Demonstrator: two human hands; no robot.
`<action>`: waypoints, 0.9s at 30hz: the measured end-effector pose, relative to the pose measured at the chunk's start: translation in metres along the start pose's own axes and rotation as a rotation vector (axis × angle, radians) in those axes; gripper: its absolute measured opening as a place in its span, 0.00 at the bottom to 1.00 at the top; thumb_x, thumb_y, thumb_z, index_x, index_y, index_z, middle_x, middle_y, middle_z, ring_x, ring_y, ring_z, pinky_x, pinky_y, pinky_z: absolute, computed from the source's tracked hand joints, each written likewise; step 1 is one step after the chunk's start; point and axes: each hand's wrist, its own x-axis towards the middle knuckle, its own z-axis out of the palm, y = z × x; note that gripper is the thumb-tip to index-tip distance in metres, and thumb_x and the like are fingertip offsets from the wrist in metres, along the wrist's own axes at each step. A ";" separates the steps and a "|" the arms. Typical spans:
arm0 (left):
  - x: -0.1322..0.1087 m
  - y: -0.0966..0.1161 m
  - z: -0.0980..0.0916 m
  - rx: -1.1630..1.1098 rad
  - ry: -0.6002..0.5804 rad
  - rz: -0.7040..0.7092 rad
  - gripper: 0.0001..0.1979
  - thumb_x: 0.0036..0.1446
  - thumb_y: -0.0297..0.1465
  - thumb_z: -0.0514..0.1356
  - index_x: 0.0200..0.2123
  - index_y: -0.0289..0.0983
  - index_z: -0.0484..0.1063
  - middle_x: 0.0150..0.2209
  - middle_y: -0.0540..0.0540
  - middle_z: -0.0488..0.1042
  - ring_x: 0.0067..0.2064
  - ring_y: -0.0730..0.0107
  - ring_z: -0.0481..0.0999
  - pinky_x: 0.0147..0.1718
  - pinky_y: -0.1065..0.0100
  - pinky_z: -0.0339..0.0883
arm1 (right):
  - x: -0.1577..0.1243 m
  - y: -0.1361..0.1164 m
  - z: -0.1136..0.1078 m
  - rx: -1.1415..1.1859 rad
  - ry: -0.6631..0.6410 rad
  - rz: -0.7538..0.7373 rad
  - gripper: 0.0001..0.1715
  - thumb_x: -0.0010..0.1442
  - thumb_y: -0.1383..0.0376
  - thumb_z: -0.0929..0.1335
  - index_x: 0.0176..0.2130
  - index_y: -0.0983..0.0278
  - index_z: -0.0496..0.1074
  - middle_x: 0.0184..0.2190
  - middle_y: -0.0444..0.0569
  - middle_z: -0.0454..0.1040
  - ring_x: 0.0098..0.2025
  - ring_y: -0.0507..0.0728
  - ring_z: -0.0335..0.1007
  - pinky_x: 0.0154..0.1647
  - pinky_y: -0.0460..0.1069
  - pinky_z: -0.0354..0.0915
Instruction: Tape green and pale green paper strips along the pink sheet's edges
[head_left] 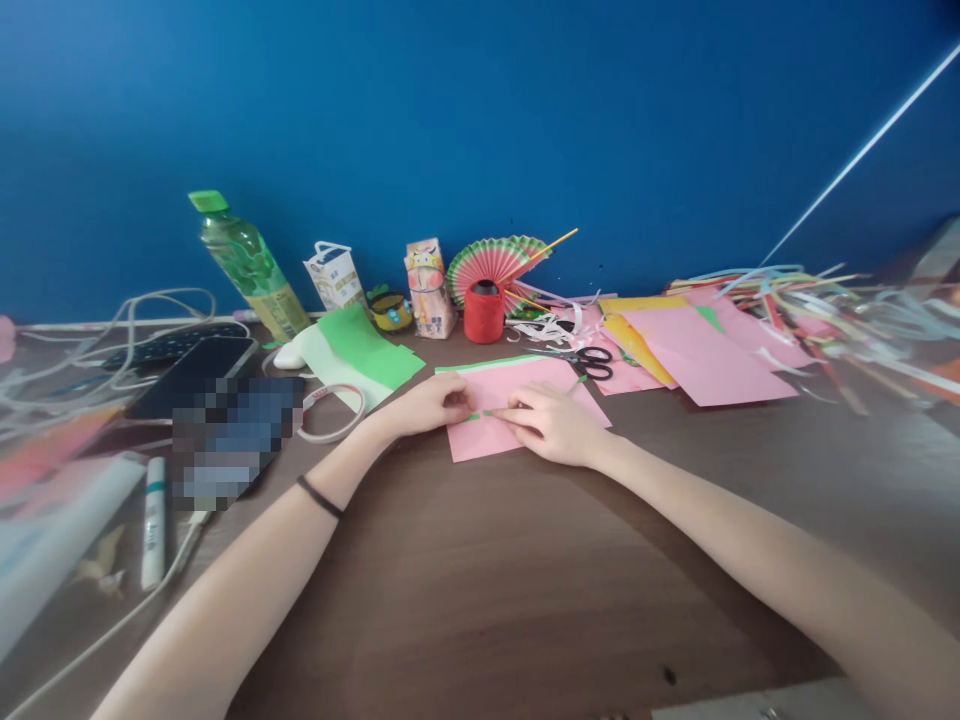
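A pink sheet of paper [484,443] lies on the table under both hands, with a green strip along its far edge. Small green paper pieces [487,412] show on the pink sheet between my fingertips. My left hand [431,403] rests at the sheet's left side, fingers curled and pinched at a green piece; the exact grip is partly hidden. My right hand [559,425] lies over the sheet's right half, fingers stretched out, the index fingertip touching or close to a green piece. Black-handled scissors [595,362] lie just beyond the sheet.
Green paper [367,345] and a tape roll [330,415] lie left. Behind stand a bottle [251,265], cartons, a red container [484,312] and a paper fan [487,262]. More pink sheets [705,355] lie right; phones, cables and a marker [154,525] are left.
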 end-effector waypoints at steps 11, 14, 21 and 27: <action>0.001 -0.001 0.000 0.021 0.002 -0.011 0.05 0.51 0.30 0.54 0.30 0.35 0.69 0.32 0.48 0.70 0.35 0.71 0.68 0.37 0.69 0.62 | 0.002 -0.006 -0.003 0.068 -0.045 0.015 0.18 0.59 0.69 0.61 0.47 0.64 0.72 0.35 0.52 0.68 0.39 0.56 0.59 0.43 0.54 0.59; 0.000 -0.001 -0.001 0.013 0.001 -0.018 0.05 0.51 0.30 0.54 0.31 0.35 0.69 0.31 0.49 0.70 0.35 0.71 0.67 0.37 0.69 0.62 | 0.002 -0.005 -0.003 0.059 -0.039 0.024 0.18 0.59 0.68 0.61 0.47 0.63 0.72 0.36 0.52 0.68 0.39 0.57 0.59 0.43 0.54 0.59; 0.000 -0.001 -0.003 -0.015 -0.014 -0.026 0.07 0.51 0.32 0.54 0.31 0.36 0.69 0.33 0.48 0.71 0.36 0.70 0.68 0.38 0.68 0.62 | 0.001 -0.004 -0.002 0.072 -0.036 0.031 0.18 0.58 0.69 0.62 0.47 0.63 0.72 0.36 0.53 0.68 0.40 0.57 0.59 0.43 0.54 0.59; 0.000 -0.002 -0.008 -0.124 -0.057 -0.069 0.10 0.51 0.36 0.56 0.33 0.35 0.69 0.35 0.47 0.72 0.36 0.69 0.69 0.38 0.68 0.63 | 0.002 -0.003 -0.002 0.079 -0.039 0.023 0.18 0.58 0.69 0.62 0.47 0.62 0.72 0.36 0.53 0.67 0.41 0.57 0.59 0.44 0.55 0.59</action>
